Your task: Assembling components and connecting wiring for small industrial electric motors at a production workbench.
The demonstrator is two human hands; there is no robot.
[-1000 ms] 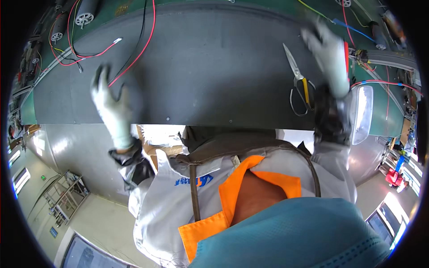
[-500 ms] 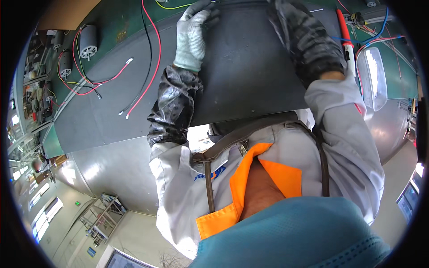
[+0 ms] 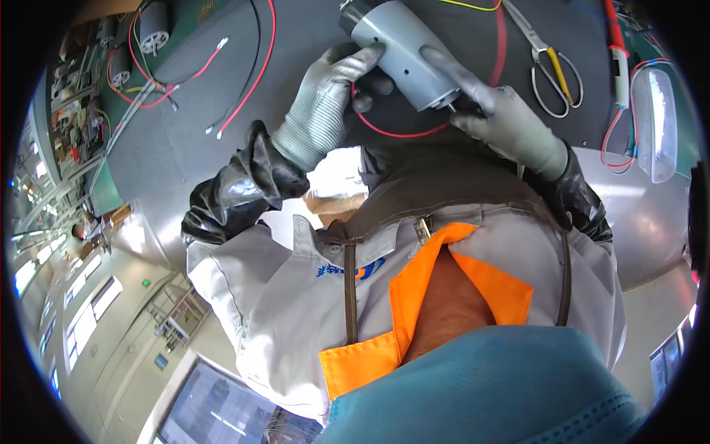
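Observation:
A grey cylindrical electric motor [image 3: 405, 58] lies tilted between my gloved hands, its shaft end toward me and to the right, its black end away. My left hand [image 3: 325, 100] is closed against the motor's left side, one fingertip on the casing and darker fingers partly hidden by it. My right hand [image 3: 510, 122] grips the shaft end, with a finger along the casing and the thumb side by the shaft. A red wire [image 3: 403, 136] curves below the motor between the two hands.
Scissors [image 3: 553, 70] with a yellow grip lie right on the dark mat [image 3: 192, 126]. Farther right are a red-and-white pen-shaped tool [image 3: 618, 70] and a clear plastic tray [image 3: 656, 126]. Loose red and black wires [image 3: 248, 89] and other motors [image 3: 154, 29] are at left.
Both hands have come nearer to me from the far edge of the view, and the motor is now between them. The scissors have come into sight.

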